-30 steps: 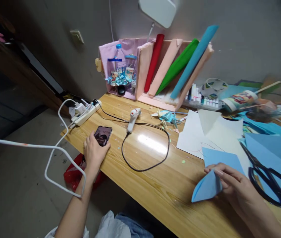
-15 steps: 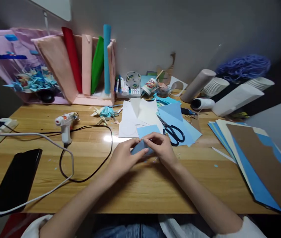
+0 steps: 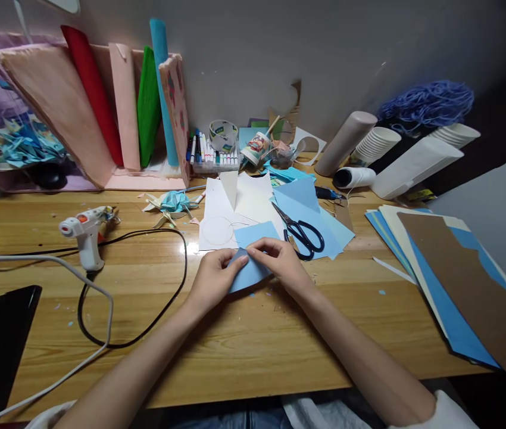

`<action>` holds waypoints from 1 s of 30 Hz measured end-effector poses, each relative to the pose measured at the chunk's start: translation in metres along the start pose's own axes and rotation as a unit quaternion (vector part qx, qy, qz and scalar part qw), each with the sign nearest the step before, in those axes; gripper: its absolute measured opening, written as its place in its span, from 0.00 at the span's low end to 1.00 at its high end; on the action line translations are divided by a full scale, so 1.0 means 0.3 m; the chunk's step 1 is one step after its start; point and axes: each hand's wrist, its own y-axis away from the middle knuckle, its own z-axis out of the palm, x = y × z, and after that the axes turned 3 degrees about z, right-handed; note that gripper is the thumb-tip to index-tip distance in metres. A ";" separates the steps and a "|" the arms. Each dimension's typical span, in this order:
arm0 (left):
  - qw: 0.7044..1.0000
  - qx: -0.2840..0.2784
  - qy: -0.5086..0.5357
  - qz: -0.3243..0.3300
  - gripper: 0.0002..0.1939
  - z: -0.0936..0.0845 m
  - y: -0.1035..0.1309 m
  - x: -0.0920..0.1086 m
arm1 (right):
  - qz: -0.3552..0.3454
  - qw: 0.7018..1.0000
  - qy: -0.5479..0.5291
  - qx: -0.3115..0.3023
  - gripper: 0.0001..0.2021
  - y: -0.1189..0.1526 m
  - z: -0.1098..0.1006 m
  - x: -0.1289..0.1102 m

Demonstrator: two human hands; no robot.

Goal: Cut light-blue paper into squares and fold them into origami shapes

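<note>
A small blue paper piece (image 3: 251, 276) is pinched between both hands just above the wooden table. My left hand (image 3: 215, 275) grips its left part with thumb and fingers. At its upper edge, my right hand (image 3: 280, 262) is closed on the same paper. Behind the hands lies another blue square (image 3: 258, 232), partly over white sheets (image 3: 217, 208) with a drawn circle. Black-handled scissors (image 3: 303, 233) rest on larger blue sheets (image 3: 297, 195) to the right of it.
A glue gun (image 3: 87, 233) with a looping black cable and a white cord are at left, near a black flat object (image 3: 0, 339). Stacked coloured sheets (image 3: 453, 280) lie right. Markers, tape, cups (image 3: 380, 146) and rolls line the back.
The head view has shifted, so the scene sits further left. The blue paper between my hands now shows a broader, flatter face; both hands still hold it.
</note>
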 end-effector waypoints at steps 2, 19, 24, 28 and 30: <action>1.000 0.007 -0.007 0.007 0.17 0.001 -0.004 -0.006 | 0.002 1.000 0.008 0.001 0.08 0.000 0.000 -0.002; 0.986 0.017 -0.116 0.122 0.17 0.015 0.028 0.004 | -0.118 0.990 0.071 0.001 0.03 0.019 -0.009 -0.016; 0.976 0.057 -0.158 0.140 0.17 -0.012 0.016 0.016 | -0.094 0.993 0.075 -0.014 0.04 -0.002 -0.034 -0.016; 0.974 0.072 -0.165 0.139 0.18 -0.047 -0.006 0.020 | -0.067 0.996 0.060 -0.025 0.04 -0.014 -0.067 -0.015; 0.974 0.089 -0.161 0.129 0.18 -0.070 -0.017 0.021 | -0.051 0.997 0.053 -0.022 0.04 -0.022 -0.095 -0.011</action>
